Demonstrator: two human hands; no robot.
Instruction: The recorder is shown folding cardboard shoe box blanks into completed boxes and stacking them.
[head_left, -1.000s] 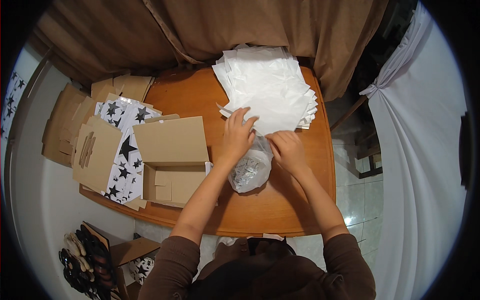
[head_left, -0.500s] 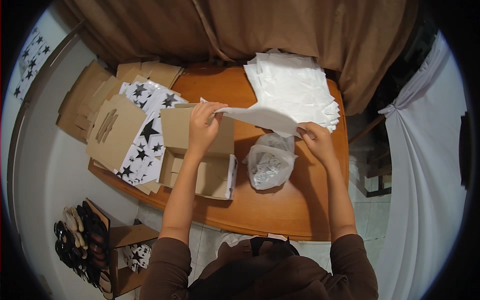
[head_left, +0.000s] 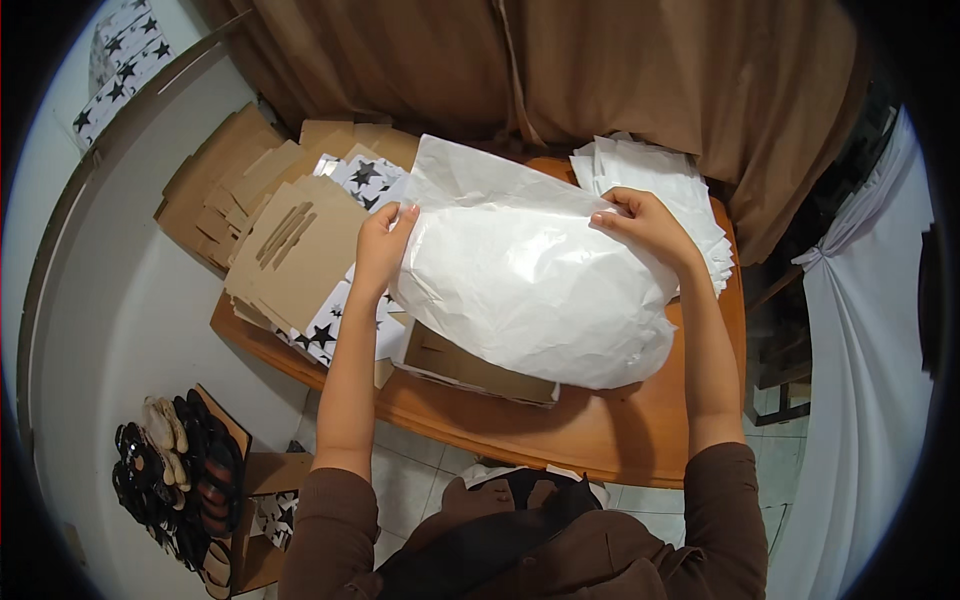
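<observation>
A large sheet of white tissue paper [head_left: 520, 270] hangs spread between my two hands, its surface crinkled and bulging toward me. My left hand [head_left: 384, 243] pinches its left edge between thumb and fingers. At the upper right of the sheet, my right hand [head_left: 640, 222] grips it with the thumb on top. Beneath the paper stands an open cardboard box [head_left: 470, 368], of which only the near part shows. The rest of the box is hidden by the sheet.
Behind my right hand lies a stack of white paper sheets [head_left: 640, 165]. Flat cardboard pieces [head_left: 300, 240] and star-printed white card [head_left: 365, 175] cover the left of the wooden table [head_left: 480, 425]. A shoe rack [head_left: 270, 475] stands lower left; a brown curtain [head_left: 620, 80] hangs behind.
The sheet, seen nearly edge-on before, now hangs open over the box. It now covers the plastic bag of silvery material. The view has shifted slightly.
</observation>
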